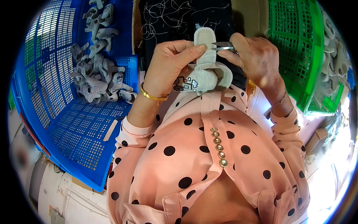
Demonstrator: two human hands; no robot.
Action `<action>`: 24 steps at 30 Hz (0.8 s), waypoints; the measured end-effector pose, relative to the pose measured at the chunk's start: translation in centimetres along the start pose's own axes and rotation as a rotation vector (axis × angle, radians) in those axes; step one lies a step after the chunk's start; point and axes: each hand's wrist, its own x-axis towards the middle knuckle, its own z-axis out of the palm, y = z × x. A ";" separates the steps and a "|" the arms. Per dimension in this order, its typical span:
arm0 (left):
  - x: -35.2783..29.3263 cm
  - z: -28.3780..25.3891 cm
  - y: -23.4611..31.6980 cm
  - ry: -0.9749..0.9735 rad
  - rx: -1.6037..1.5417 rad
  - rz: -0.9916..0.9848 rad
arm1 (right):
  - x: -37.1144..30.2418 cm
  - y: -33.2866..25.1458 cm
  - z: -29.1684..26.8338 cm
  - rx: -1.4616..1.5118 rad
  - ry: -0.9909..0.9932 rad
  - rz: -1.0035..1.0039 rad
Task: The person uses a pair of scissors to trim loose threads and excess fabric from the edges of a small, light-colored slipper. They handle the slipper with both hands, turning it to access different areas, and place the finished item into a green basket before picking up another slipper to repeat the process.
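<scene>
My left hand (168, 64) pinches a small pale grey fabric shoe upper (204, 79) between thumb and fingers. Its stitched tongue-like flap points away from me, and a dark printed drawing shows on the rounded part nearer my body. My right hand (258, 55) is closed around small metal thread snips (224, 46). The blades point left, with their tips at the right edge of the flap. Whether a thread lies between the blades is too small to tell.
To the left, a blue perforated plastic basket (80, 136) holds a heap of similar grey shoe pieces (100, 72). A green basket (294, 48) stands at the right, with more grey pieces (329, 59) beyond its wall. Loose pale threads (164, 16) lie on dark cloth ahead.
</scene>
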 end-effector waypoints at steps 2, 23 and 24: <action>0.0 0.0 0.0 0.000 -0.015 -0.012 | 0.1 -0.1 0.2 0.004 0.004 -0.003; -0.6 -0.6 -0.2 -0.062 -0.046 -0.017 | -0.5 0.2 1.1 0.612 -0.353 0.266; -0.6 -0.6 -0.2 -0.066 -0.050 -0.018 | -0.6 0.3 1.1 0.649 -0.355 0.268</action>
